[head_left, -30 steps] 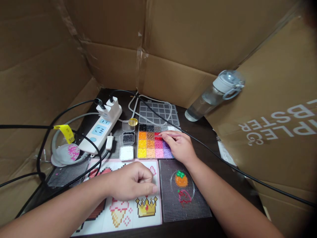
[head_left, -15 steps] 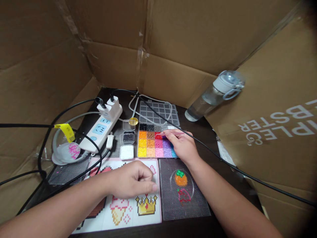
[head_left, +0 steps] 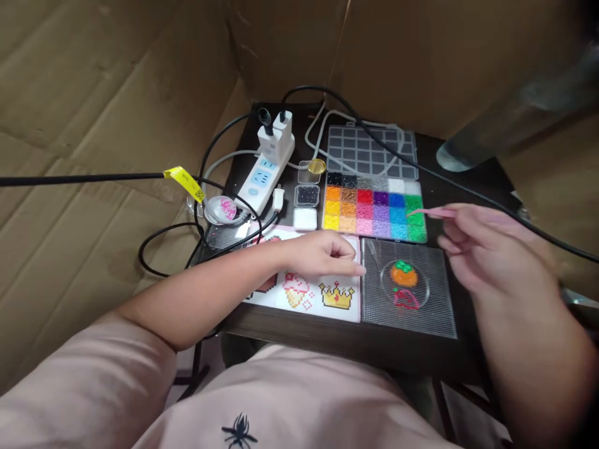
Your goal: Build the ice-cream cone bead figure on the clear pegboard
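My left hand (head_left: 327, 252) rests curled, fingers closed, on the pattern sheet (head_left: 306, 292) with an ice cream and a crown. My right hand (head_left: 486, 249) is raised to the right of the bead tray (head_left: 374, 206) and pinches pink tweezers (head_left: 433, 213), whose tip points left over the tray's green compartments. It is blurred by motion. Below the tray lies a clear pegboard (head_left: 407, 287) carrying an orange bead figure with green leaves (head_left: 403, 273) and a partly filled red one (head_left: 405, 299).
A white power strip (head_left: 267, 168) with plugs and black cables sits at the back left. The tray's clear lid (head_left: 372, 151), small bead boxes (head_left: 306, 206) and a blurred water bottle (head_left: 515, 118) stand behind. Cardboard walls enclose the small dark table (head_left: 337, 340).
The camera tipped down and left, bringing my lap into view. My right hand left the red compartment and lifted rightward with the tweezers. My left hand stayed on the sheet.
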Tool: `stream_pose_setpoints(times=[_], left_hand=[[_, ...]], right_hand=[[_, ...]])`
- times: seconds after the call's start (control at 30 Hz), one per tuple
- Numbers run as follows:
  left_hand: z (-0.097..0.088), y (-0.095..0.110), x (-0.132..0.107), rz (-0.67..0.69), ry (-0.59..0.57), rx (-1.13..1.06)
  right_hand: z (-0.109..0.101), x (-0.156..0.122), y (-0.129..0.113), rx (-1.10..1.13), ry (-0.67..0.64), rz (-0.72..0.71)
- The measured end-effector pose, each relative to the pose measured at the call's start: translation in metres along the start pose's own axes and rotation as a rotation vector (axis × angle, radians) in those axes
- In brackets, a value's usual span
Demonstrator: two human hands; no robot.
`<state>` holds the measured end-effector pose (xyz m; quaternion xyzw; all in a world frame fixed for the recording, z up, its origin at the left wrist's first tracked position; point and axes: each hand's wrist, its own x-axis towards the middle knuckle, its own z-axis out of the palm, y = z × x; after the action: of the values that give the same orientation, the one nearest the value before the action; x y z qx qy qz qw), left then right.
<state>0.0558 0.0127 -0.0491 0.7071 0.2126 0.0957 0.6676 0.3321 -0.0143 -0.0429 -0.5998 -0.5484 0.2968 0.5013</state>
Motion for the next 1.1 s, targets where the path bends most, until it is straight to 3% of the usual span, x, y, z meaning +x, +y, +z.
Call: stream_pose_setpoints(times=[0.1, 0.27, 0.43, 0.6, 0.8, 1.1], left_hand=[[0.001, 0.001, 0.000, -0.003, 0.003, 0.003], [0.002, 0.000, 0.001, 0.023, 0.003, 0.006], [0.000, -0.002, 0.001, 0.023, 0.002, 0.042], [0.001, -0.003, 0.000, 0.028, 0.009, 0.074], [0.000, -0.003, 0.003, -0.018, 0.014, 0.118], [0.000, 0.001, 0.003, -0.006, 0.024, 0.131]], right_hand=[[-0.016, -0.038, 0.001, 0.199, 0.078, 0.193], [-0.026, -0.101, -0.004, 0.265, 0.216, 0.335], [-0.031, -0.140, -0.002, 0.339, 0.356, 0.405], [-0.029, -0.162, 0.011, 0.189, 0.384, 0.291], [-0.029, -0.162, 0.016, -0.101, 0.192, -0.062], [-0.029, -0.162, 0.011, -0.145, 0.031, -0.164]])
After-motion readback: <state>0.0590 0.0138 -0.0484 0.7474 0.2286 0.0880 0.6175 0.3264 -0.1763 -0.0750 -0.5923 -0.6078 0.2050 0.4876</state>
